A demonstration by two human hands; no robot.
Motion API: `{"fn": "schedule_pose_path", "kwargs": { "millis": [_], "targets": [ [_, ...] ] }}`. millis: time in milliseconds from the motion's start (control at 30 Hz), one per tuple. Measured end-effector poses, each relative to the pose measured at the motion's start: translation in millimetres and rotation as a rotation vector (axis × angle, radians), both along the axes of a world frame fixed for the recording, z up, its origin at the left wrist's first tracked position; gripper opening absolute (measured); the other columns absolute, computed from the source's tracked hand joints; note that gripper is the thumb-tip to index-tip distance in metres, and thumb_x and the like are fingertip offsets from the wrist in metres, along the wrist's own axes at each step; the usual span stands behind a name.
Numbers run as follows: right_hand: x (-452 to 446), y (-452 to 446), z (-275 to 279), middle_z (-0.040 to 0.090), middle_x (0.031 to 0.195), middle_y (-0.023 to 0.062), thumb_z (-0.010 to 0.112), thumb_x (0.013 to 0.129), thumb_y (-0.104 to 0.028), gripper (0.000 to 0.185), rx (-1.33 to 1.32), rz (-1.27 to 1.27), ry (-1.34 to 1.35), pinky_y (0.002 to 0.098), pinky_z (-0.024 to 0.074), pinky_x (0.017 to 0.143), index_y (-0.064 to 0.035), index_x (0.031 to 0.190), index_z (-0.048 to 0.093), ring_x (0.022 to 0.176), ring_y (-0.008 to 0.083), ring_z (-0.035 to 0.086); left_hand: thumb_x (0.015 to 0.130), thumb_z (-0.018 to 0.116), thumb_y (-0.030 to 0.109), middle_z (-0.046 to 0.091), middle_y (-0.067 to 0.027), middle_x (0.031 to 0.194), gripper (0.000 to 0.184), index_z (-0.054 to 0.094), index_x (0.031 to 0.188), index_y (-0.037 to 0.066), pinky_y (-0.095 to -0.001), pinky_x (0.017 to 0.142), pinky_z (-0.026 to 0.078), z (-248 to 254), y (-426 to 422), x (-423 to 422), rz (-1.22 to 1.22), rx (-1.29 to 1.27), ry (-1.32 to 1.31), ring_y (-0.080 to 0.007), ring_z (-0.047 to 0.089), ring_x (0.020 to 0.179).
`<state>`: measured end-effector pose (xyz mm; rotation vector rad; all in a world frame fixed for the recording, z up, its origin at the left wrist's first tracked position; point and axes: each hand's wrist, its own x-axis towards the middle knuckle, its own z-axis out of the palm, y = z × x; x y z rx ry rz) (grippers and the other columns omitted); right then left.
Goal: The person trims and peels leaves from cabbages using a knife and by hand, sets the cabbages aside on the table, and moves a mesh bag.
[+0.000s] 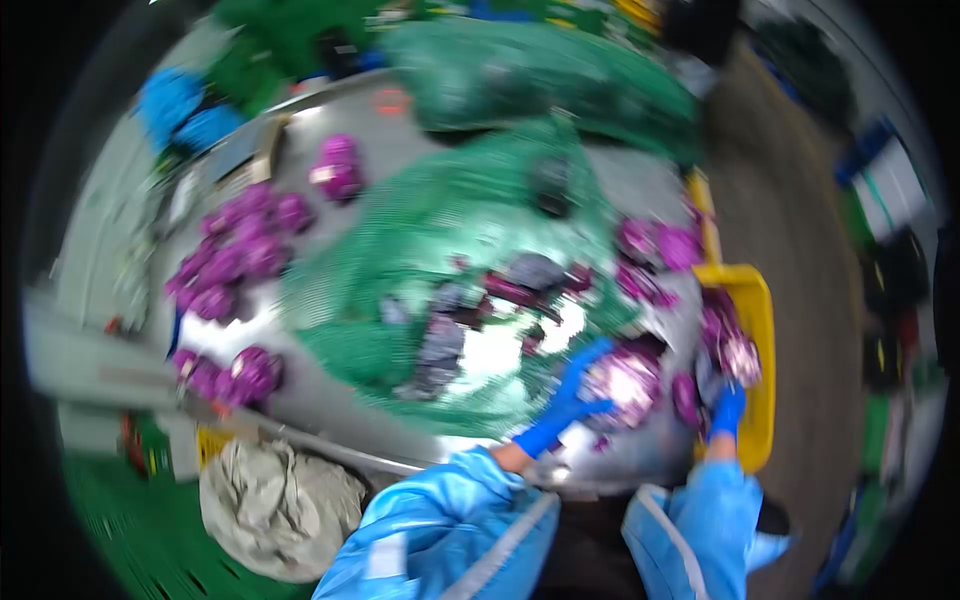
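My left hand (568,405), in a blue glove, rests against the left side of a trimmed red cabbage (625,387) on the metal table, thumb and fingers spread around it. At the yellow crate (762,400) on the right, my right hand (728,408), also gloved in blue, has its fingers up against a second red cabbage (740,358) with a pale face. Its fingertips are blurred and partly hidden. A loose purple leaf (686,400) lies between the two hands.
Green netting (400,250) spreads over the metal table (330,415) with dark leaves on it. A full green net sack (540,80) lies at the back. Several purple cabbages (240,245) sit at the left. A pale cloth sack (280,510) stands below the table's front edge.
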<state>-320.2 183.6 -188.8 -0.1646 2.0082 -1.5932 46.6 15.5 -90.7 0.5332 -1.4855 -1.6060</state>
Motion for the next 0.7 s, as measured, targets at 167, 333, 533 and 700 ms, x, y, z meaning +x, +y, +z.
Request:
{"fn": "schedule_pose_path", "kwargs": {
  "millis": [167,333,533,700],
  "targets": [
    [63.3,-19.9,134.1,0.072,0.096,0.0161,0.063,0.085,-0.025,0.035,0.535,0.227,0.42,0.0388,0.0512,0.076,-0.0035,0.112,0.067,0.087,0.0259,0.068,0.066,0.085,0.024,0.039,-0.0138,0.149,0.096,0.036,0.147,0.004,-0.0381,0.115,0.028,52.3,-10.9,8.6,-0.164,0.317,-0.078,-0.0261,0.038,0.136],
    [179.7,-60.8,215.3,0.063,0.12,0.0151,0.071,0.087,-0.026,0.051,0.06,0.598,0.469,0.0338,0.0479,0.094,-0.007,0.132,0.056,0.107,0.0251,0.063,0.065,0.083,0.013,0.044,-0.0119,0.145,0.091,0.041,0.145,0.006,-0.0372,0.114,0.031,85.1,-19.5,-15.4,-0.211,-0.035,-0.354,-0.0259,0.04,0.135],
    [188.2,-56.1,216.9,0.063,0.112,0.0156,0.069,0.088,-0.036,0.053,0.101,0.552,0.588,0.0337,0.0505,0.082,-0.0059,0.13,0.056,0.097,0.0258,0.064,0.055,0.09,0.041,0.029,-0.0295,0.149,0.119,0.026,0.148,0.002,-0.0493,0.111,0.032,129.5,12.6,-40.6,-0.041,-0.569,-0.811,-0.0456,0.034,0.135],
    [209.1,-48.6,240.3,0.064,0.083,0.0157,0.056,0.095,-0.038,0.054,0.497,0.506,0.676,0.0398,0.0493,0.06,-0.0126,0.141,0.047,0.068,0.0288,0.064,0.051,0.09,0.048,0.032,-0.0285,0.147,0.128,0.022,0.149,0.001,-0.0518,0.107,0.034,121.8,11.9,-46.7,-0.031,-0.603,-0.911,-0.0464,0.037,0.13]
  ]
}}
